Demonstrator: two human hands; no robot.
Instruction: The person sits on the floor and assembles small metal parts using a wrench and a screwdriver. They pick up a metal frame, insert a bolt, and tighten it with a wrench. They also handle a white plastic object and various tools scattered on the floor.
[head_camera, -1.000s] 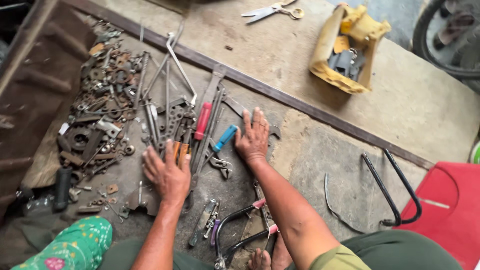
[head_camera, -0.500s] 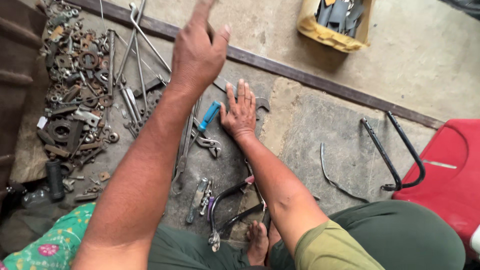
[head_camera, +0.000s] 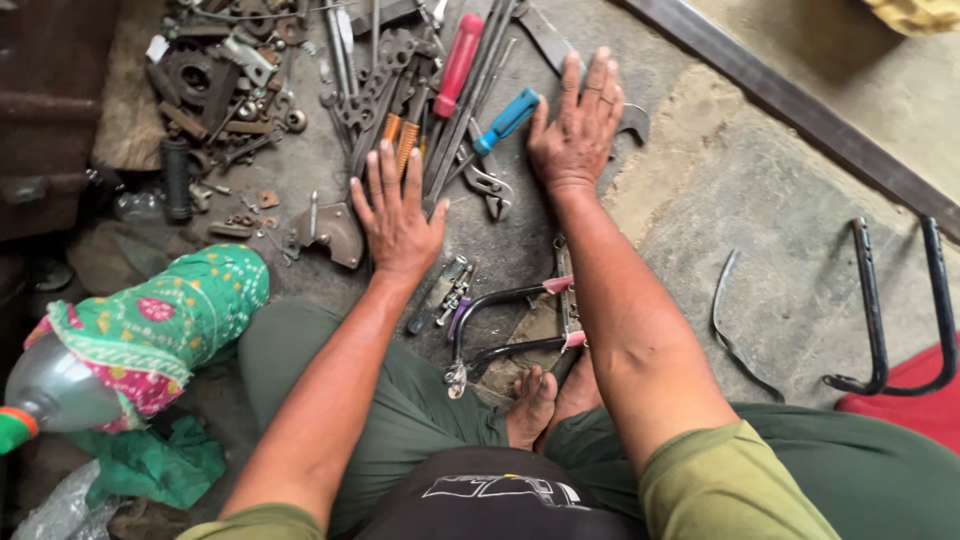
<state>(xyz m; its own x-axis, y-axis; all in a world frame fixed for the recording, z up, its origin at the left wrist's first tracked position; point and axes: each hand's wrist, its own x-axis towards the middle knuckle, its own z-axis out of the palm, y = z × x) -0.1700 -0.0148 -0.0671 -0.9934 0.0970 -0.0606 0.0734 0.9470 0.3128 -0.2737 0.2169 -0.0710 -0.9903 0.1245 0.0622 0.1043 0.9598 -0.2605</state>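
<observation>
Tools of worn grey steel lie fanned across the rough, stained concrete floor (head_camera: 760, 200) in front of me, and both of my hands rest flat among them. My left hand (head_camera: 398, 215) lies palm down with the fingers spread and gripping nothing; its fingertips reach the two orange ribbed screwdriver handles (head_camera: 398, 140), and the flat, angular rusty metal bracket (head_camera: 332, 232) sits just beside the thumbless edge of it. My right hand (head_camera: 575, 135) is also splayed open, palm down, holding nothing, pressed on the floor over the jaw end of the dull grey open-ended spanner (head_camera: 630, 120). Between the two hands lie the blue-handled pliers (head_camera: 500, 135) with bright curved jaws, and further up the smooth red-handled screwdriver (head_camera: 458, 65) among long thin steel rods. Near my crossed bare feet (head_camera: 545, 400) rests the black tubular hacksaw frame with pink ends (head_camera: 505, 330). To my left sits the heap of rusty nuts, washers and scrap fittings (head_camera: 225, 80), pitted and brown. Soft green patterned cloth (head_camera: 165, 320) covers my left knee. Two black bent steel hooks (head_camera: 900, 310) lie well apart on the right.
</observation>
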